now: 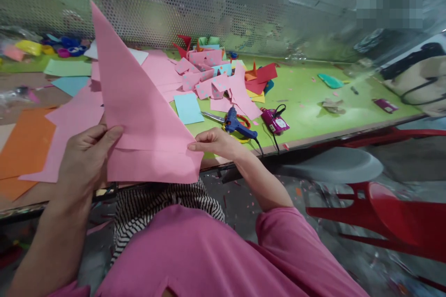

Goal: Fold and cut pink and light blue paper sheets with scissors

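Note:
A large pink paper sheet, pointed at the top and creased across its lower part, is held up in front of me. My left hand pinches its left edge, thumb on the near face. At the lower right edge my right hand pinches the same sheet between thumb and fingers. Just beyond the right hand lie scissors and a blue glue gun, which partly covers the scissors' handles. Behind the sheet, more pink paper lies on the table, partly hidden.
Pink dotted paper pieces are heaped at the table's middle. Orange sheets lie at left, a light blue piece near the scissors. A purple corded device sits near the edge. A red chair and a grey seat stand right.

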A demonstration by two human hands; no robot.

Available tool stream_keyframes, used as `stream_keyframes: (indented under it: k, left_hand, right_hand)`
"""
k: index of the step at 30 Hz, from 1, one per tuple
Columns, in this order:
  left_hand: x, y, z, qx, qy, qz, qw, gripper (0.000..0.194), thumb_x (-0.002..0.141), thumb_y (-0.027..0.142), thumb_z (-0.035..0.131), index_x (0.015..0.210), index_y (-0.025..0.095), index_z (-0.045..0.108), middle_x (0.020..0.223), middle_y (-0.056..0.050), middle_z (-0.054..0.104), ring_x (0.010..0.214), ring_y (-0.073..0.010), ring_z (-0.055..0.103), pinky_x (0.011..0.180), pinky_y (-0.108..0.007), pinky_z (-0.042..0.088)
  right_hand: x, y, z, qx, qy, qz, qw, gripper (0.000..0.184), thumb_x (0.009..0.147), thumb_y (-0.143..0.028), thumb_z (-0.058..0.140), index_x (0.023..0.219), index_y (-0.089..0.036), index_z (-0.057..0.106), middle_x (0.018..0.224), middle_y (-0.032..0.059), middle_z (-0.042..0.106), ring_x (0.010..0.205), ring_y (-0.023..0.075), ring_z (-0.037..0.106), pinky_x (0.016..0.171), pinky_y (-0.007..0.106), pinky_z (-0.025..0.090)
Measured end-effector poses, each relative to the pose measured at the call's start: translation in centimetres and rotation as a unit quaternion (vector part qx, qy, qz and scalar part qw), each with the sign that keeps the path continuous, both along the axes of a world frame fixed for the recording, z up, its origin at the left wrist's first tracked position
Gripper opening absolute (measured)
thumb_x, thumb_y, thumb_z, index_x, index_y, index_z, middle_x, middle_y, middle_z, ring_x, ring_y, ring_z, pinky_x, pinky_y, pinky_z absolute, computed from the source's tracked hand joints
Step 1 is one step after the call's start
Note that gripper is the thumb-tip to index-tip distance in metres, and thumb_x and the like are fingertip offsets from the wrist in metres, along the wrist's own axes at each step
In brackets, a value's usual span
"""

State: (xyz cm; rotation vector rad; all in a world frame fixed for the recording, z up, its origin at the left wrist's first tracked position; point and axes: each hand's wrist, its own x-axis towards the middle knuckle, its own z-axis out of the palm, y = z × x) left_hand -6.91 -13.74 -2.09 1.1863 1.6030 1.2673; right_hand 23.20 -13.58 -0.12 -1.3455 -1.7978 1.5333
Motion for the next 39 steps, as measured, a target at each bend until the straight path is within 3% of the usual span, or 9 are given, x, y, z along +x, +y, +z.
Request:
stream_keyframes:
  k: [4,10,15,18,20,25,31,35,39]
  left_hand:
    - [-0.7,0.3,0.0,-0.001,-0.063,0.042,0.997,0.025,0.064,0.039,0.084,0.076,0.02,0.076,0.07,0.003,0.066,0.06,-0.0077,0.052,0.051,-0.017,0.042]
    - [-0.6,0.2,-0.5,-0.056,-0.104,0.024,0.993,0.029,0.063,0.038,0.088,0.083,0.021,0.079,0.075,0.003,0.07,0.061,-0.0088,0.056,0.052,-0.02,0.046]
    - [-0.8,1.1,-0.5,0.022,-0.133,0.056,0.989,0.022,0.067,0.032,0.086,0.085,0.022,0.08,0.084,0.003,0.075,0.072,-0.0088,0.06,0.066,-0.019,0.051]
    - [0.1,1.3,0.4,0.006,-0.14,0.012,0.99,0.024,0.067,0.034,0.087,0.084,0.019,0.08,0.081,0.002,0.075,0.07,-0.0097,0.059,0.064,-0.02,0.05]
    - [1.1,1.1,1.0,0.004,-0.164,-0.035,0.986,0.029,0.069,0.038,0.087,0.089,0.018,0.079,0.083,0.0,0.076,0.071,-0.0114,0.061,0.064,-0.022,0.052]
    - [2.2,1.2,1.0,0.024,-0.177,-0.089,0.98,0.028,0.074,0.042,0.085,0.088,0.02,0.077,0.082,-0.001,0.075,0.071,-0.0135,0.064,0.068,-0.025,0.054]
    - [0.9,1.8,0.1,-0.028,-0.193,-0.135,0.971,0.055,0.077,0.07,0.069,0.093,0.018,0.076,0.075,-0.007,0.072,0.078,-0.024,0.071,0.066,-0.033,0.056]
    - [1.0,1.0,0.3,-0.098,-0.19,-0.193,0.958,0.044,0.062,0.054,0.086,0.087,0.019,0.076,0.071,-0.004,0.071,0.069,-0.0195,0.068,0.063,-0.03,0.056]
    - [0.9,0.7,0.6,-0.099,-0.176,-0.19,0.961,0.032,0.065,0.052,0.084,0.073,0.022,0.074,0.069,-0.003,0.071,0.067,-0.0179,0.067,0.063,-0.03,0.056]
  right_hand:
    - [0.7,-0.2,-0.7,-0.024,0.025,-0.01,0.999,0.033,0.076,-0.052,0.078,0.078,-0.019,0.075,0.073,-0.0018,0.068,0.07,0.0119,0.057,0.068,0.027,0.042]
    - [2.1,-0.8,-0.6,-0.019,-0.017,-0.004,1.0,0.034,0.079,-0.053,0.076,0.077,-0.019,0.076,0.075,-0.0001,0.072,0.071,0.0123,0.06,0.069,0.027,0.045]
    - [3.1,-0.5,0.3,-0.009,-0.02,-0.028,0.999,0.036,0.08,-0.055,0.075,0.078,-0.019,0.072,0.074,0.0006,0.071,0.071,0.0131,0.061,0.07,0.028,0.047]
    - [2.2,0.2,0.7,0.077,0.016,-0.095,0.992,0.039,0.081,-0.057,0.074,0.095,-0.02,0.072,0.095,0.0029,0.074,0.086,0.015,0.064,0.079,0.029,0.049]
    - [1.0,0.7,0.7,0.102,0.042,-0.1,0.989,0.042,0.079,-0.058,0.076,0.099,-0.021,0.071,0.1,0.002,0.073,0.088,0.0147,0.063,0.079,0.028,0.048]
    - [-0.5,1.3,0.0,0.036,0.04,-0.067,0.996,0.047,0.079,-0.063,0.075,0.064,-0.019,0.064,0.061,-0.0042,0.058,0.059,0.0095,0.048,0.055,0.025,0.034]
    - [-0.1,1.8,-0.5,-0.019,0.102,-0.127,0.986,0.036,0.069,-0.057,0.086,0.071,-0.022,0.076,0.073,-0.0015,0.072,0.063,0.0099,0.058,0.059,0.024,0.043]
    - [-0.2,1.9,-0.3,-0.027,0.111,-0.142,0.983,0.032,0.065,-0.054,0.089,0.069,-0.024,0.078,0.074,-0.0012,0.075,0.062,0.0097,0.06,0.059,0.024,0.045]
    - [0.0,1.9,0.3,-0.026,0.099,-0.132,0.986,0.034,0.064,-0.056,0.089,0.068,-0.024,0.078,0.071,-0.0009,0.075,0.061,0.01,0.059,0.058,0.025,0.046]
